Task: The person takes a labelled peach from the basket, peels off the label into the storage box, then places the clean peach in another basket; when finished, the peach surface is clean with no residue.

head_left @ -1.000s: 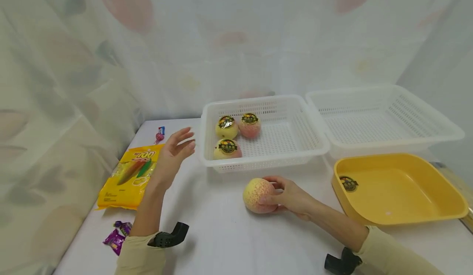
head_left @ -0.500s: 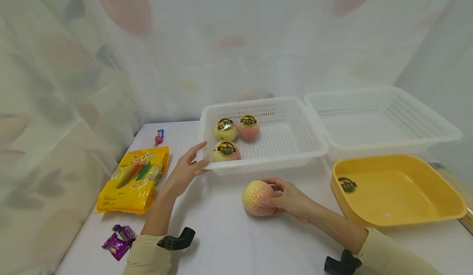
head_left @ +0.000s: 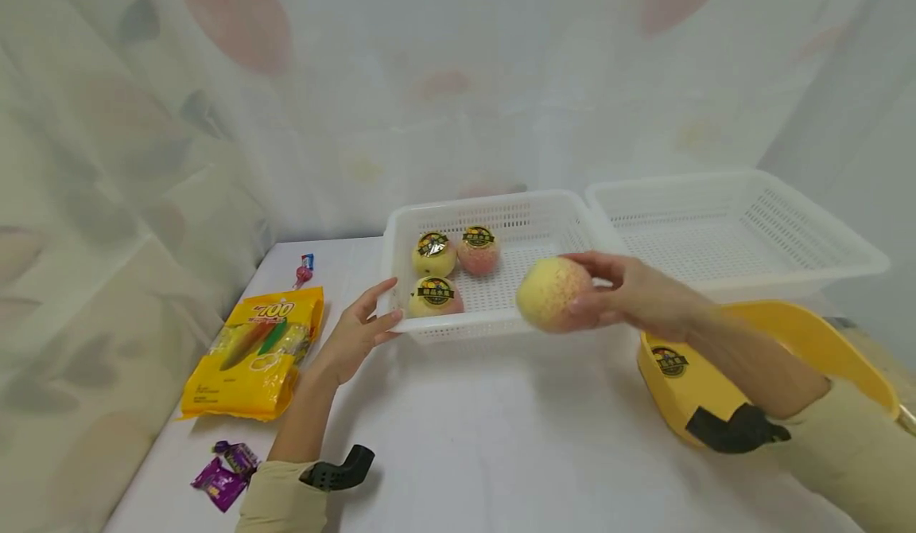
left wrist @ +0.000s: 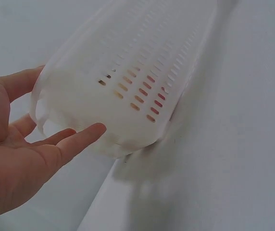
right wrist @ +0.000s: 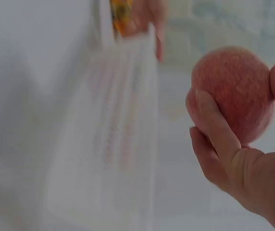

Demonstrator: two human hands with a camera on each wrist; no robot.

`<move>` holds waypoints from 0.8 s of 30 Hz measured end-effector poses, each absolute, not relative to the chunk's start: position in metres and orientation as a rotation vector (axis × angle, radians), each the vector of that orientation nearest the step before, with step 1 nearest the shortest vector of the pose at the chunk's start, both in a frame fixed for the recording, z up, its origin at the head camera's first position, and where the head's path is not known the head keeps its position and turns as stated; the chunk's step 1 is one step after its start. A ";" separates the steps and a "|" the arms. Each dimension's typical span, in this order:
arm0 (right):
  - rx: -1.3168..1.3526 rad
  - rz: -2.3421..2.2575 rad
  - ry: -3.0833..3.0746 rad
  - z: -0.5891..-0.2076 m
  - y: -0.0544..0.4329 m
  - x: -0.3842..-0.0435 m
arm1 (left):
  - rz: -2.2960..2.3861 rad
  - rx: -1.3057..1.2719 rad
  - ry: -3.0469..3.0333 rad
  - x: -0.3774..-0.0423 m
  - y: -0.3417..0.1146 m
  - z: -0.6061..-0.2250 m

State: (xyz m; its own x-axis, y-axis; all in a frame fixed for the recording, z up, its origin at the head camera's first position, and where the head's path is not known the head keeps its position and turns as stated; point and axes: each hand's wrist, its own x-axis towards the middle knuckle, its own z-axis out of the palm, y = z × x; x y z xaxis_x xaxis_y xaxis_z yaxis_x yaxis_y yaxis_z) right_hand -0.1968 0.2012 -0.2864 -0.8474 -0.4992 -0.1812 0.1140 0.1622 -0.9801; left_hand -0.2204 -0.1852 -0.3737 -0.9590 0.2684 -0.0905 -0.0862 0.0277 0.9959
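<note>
Left hand: fingers spread, touching white basket | right hand: fingers curled round peach

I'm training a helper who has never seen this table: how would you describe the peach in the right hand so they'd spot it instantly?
In the head view, find the left perforated white basket. Overlapping its near rim in that view, a yellow-and-pink peach is held up in the right hand. Unlike the three fruits inside, it shows no black label.
</note>
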 end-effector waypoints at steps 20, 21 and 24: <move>-0.146 -1.660 2.342 -0.259 0.330 -0.337 | 2.050 0.198 2.031 -0.218 -0.190 -0.374; -0.125 -1.666 2.329 -0.262 0.332 -0.342 | 2.049 0.198 2.031 -0.218 -0.191 -0.374; -0.087 -1.647 2.293 -0.271 0.338 -0.355 | 2.049 0.194 2.032 -0.216 -0.191 -0.374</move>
State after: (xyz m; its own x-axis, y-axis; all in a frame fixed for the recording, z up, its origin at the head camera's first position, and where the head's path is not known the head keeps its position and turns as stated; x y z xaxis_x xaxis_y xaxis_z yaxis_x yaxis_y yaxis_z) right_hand -0.3554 0.3382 -0.2712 -0.9485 -0.2302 -0.2177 0.1329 0.3349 -0.9328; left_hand -0.2162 -0.1914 -0.3740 -0.9601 0.2681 -0.0802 -0.0825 0.0029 0.9966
